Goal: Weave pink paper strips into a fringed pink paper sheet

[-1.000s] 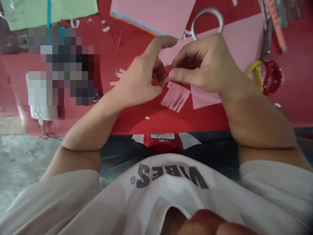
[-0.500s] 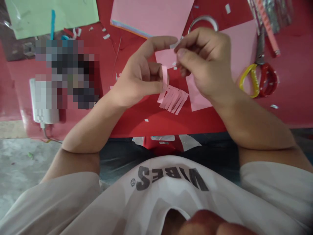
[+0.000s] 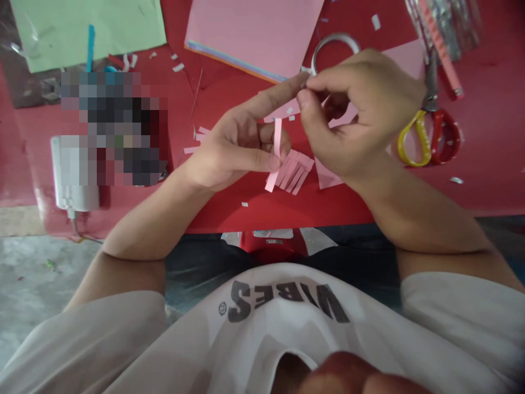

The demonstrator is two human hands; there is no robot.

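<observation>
our left hand [image 3: 232, 148] has a shut grip on a pink paper fringe [image 3: 289, 175]. the thumb presses near the top of the fringe, and one thin strip [image 3: 278, 137] stands up beside the curled fingers. our right hand [image 3: 361, 109] is up over the fringe, not touching it. its grip is almost shut, with the thumb and first finger close together. we cannot tell if they hold a tiny bit of paper.

the thin strip stands up more than it did before. our left pointer finger now leans over toward the right hand, and the right hand has moved a bit to the right, so it sits just beside the scissors [image 3: 430, 137] with red and yellow handles.

the red desk [image 3: 246, 216] has pink paper sheets [image 3: 254, 38], a green sheet [image 3: 82, 33], a round roll of tape [image 3: 334, 44] and small paper bits [image 3: 176, 67] on it. a white plug [image 3: 74, 175] sits at the left edge, by a blurred patch [image 3: 115, 128]. below the desk is a gray concrete floor [image 3: 33, 273]. our white shirt [image 3: 287, 323] says "vibes".
</observation>
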